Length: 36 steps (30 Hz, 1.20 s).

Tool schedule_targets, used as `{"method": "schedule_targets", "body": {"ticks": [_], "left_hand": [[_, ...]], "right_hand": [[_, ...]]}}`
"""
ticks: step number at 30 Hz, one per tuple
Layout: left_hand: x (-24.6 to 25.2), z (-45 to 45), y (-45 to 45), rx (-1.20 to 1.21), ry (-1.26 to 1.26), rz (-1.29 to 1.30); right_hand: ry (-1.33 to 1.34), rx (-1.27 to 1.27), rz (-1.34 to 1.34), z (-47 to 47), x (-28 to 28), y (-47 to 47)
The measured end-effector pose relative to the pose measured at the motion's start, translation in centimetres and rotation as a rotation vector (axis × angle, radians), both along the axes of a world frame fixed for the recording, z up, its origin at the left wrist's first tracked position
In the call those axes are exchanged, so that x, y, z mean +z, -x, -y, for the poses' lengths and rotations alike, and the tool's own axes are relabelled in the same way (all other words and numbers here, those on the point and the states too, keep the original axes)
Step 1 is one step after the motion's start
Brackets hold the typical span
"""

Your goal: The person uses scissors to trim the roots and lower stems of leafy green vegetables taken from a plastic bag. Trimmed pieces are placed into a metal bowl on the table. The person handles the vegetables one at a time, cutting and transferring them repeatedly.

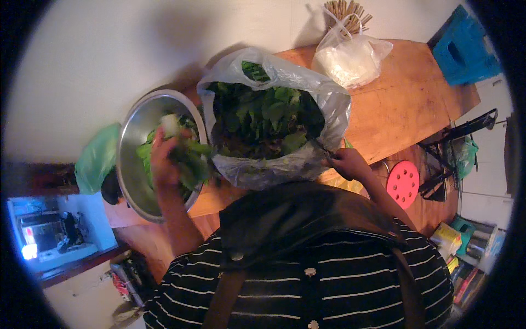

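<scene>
A large stainless steel bowl (139, 193) stands on the left, tilted in my view, with leafy greens (191, 164) in it. Over the bowl is my left hand (166, 154), blurred, its fingers around a bunch of greens with a pale stem end (170, 123). Beside the bowl sits a wide-open translucent plastic bag (254, 170), full of dark green leaves (267, 111). My right hand (349, 163), at the bag's right edge, grips a thin dark tool (322, 149) whose tip points over the leaves; its exact kind is too dark to tell.
The wooden table (390, 103) runs along the wall. A tied plastic bag with white contents (349, 61) and a bundle of sticks (349, 14) are at its back. A blue crate (464, 49), a red stool with holes (402, 185) and a green bag (98, 160) stand around.
</scene>
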State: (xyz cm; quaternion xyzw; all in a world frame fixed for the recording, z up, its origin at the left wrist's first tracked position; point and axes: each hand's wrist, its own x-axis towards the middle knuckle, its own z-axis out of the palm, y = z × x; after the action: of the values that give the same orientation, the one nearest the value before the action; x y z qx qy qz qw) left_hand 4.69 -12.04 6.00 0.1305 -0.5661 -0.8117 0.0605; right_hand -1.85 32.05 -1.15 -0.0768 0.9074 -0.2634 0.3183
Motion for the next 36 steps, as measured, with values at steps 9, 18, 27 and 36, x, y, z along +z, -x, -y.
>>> {"method": "schedule_targets", "body": {"ticks": [9,18,27,36], "left_hand": [[-7.6,-4.3,6.0,0.219,1.386,-0.066],[-14.2,-22.4,17.8,-0.390,1.819,-0.126],[-15.0,-16.4,15.8,-0.140,1.556,-0.069],[-10.3,-12.5,8.6,-0.213,0.540,0.056]], "right_hand": [[0.104,0.083,-0.141,-0.1,-3.1,3.5],[0.012,-0.084,-0.311,1.4,0.7,20.1],[0.204,-0.135,-0.116,-0.1,1.4,10.8],[0.499,-0.119,0.117,1.3,-0.3,1.3]]}}
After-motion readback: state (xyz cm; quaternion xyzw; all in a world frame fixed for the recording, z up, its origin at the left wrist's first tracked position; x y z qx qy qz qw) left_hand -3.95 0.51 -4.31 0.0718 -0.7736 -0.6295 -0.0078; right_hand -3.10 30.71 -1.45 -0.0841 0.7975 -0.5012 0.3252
